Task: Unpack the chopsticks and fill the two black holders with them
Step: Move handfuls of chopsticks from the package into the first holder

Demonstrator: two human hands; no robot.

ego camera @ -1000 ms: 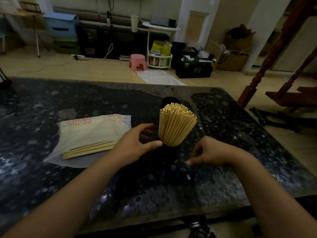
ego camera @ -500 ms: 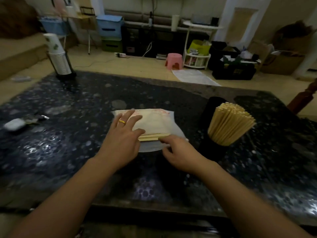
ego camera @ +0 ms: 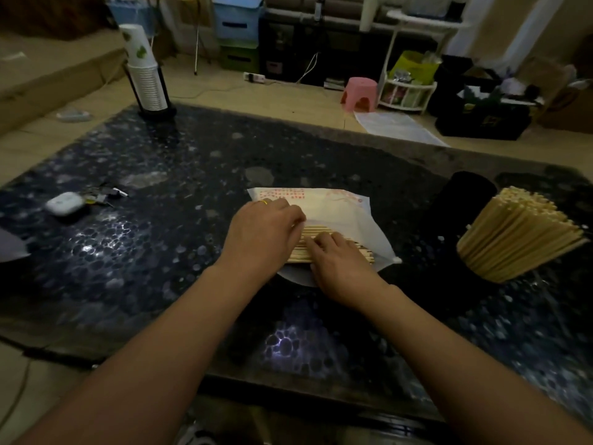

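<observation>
A clear plastic package with red print lies flat on the dark stone table. On it lies a row of loose wooden chopsticks. My left hand curls its fingers over their left ends. My right hand lies across them, fingers on top and thumb at the near edge. To the right a thick bundle of chopsticks fans out of a black holder whose body is lost in the dark. A second black holder stands just behind it; I cannot see its inside.
A stack of paper cups in a black stand sits at the table's far left corner. A white earbud case and small metal bits lie at the left. Beyond the table are a pink stool and boxes on the floor.
Both hands left the filled holder and moved left onto the package. My left hand went from lying flat to curling over the loose chopsticks, and my right hand slid on top of them.
</observation>
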